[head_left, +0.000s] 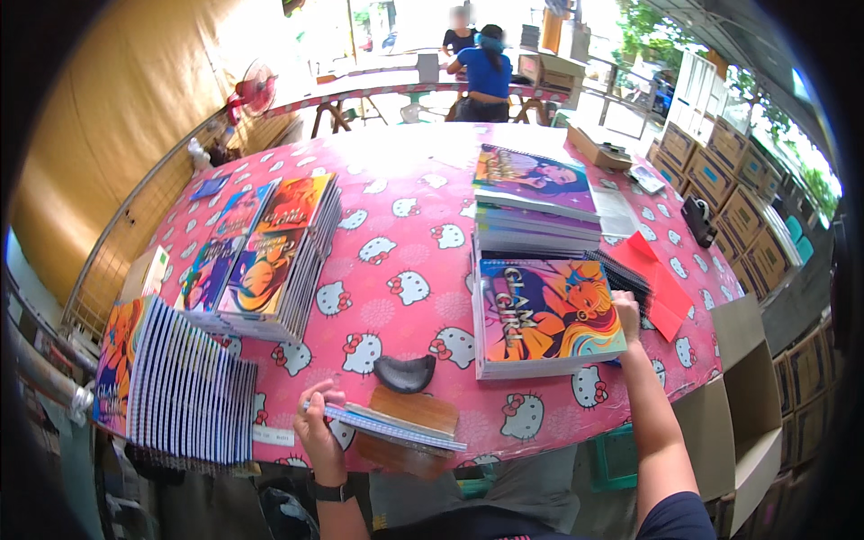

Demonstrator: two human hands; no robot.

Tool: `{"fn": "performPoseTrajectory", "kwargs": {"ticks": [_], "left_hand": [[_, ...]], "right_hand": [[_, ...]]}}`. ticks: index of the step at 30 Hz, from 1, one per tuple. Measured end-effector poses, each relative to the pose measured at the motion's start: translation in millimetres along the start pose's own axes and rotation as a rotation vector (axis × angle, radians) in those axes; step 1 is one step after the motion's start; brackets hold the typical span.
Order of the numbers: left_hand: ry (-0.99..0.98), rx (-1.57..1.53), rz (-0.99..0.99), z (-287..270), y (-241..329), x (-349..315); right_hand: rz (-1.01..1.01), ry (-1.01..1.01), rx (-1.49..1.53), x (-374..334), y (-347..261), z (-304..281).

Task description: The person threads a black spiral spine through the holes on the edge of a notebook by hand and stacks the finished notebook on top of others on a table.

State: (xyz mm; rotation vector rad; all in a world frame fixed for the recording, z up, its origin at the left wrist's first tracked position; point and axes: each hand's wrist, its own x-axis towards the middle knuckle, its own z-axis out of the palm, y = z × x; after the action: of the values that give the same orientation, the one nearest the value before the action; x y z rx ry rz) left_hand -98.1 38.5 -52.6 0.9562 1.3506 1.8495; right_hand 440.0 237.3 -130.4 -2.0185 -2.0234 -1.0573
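Note:
My left hand (pixel 320 427) grips one end of a thin spiral-bound notebook (pixel 396 427), seen nearly edge-on at the table's near edge. Beneath and behind the notebook lies a brown wooden board (pixel 416 407). Just beyond the board rests a black curved piece (pixel 404 373). At the right edge of a stack of colourful notebooks (pixel 551 310), my right hand (pixel 627 317) is closed, its fingertips hidden. Black spiral coils (pixel 621 277) lie next to that hand.
More notebooks stand in piles (pixel 261 261) at left, with a leaning row (pixel 184 387) nearer me. Red sheets (pixel 652 279) lie at right. An open carton (pixel 733 405) stands beside the table (pixel 396 315). Boxes (pixel 742 216) are stacked farther right. Two people (pixel 486 67) are at a far table.

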Motion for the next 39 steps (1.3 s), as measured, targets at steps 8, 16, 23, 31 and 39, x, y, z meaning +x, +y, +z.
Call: {"fn": "performPoseTrajectory", "kwargs": {"ticks": [8, 16, 23, 31, 39], "left_hand": [[0.047, 0.248, 0.142, 14.2, 9.7, 5.2], [-0.540, 0.891, 0.573, 74.6, 63.8, -69.7], [-0.471, 1.010, 0.694, 83.1, 38.8, -72.4], [-0.622, 0.745, 0.584, 76.4, 53.1, -56.2], [-0.619, 0.627, 0.595, 71.9, 51.3, -53.2]], "right_hand": [[0.494, 0.285, 0.846, 21.3, 63.0, -96.7], [0.201, -0.231, 1.746, -52.5, 3.7, -316.3], [-0.033, -0.770, 1.935, -89.1, -121.0, -327.9], [-0.197, -0.372, 1.598, -76.8, -136.9, -310.6], [-0.427, -0.419, 1.626, -69.1, -137.3, -307.9]]}}
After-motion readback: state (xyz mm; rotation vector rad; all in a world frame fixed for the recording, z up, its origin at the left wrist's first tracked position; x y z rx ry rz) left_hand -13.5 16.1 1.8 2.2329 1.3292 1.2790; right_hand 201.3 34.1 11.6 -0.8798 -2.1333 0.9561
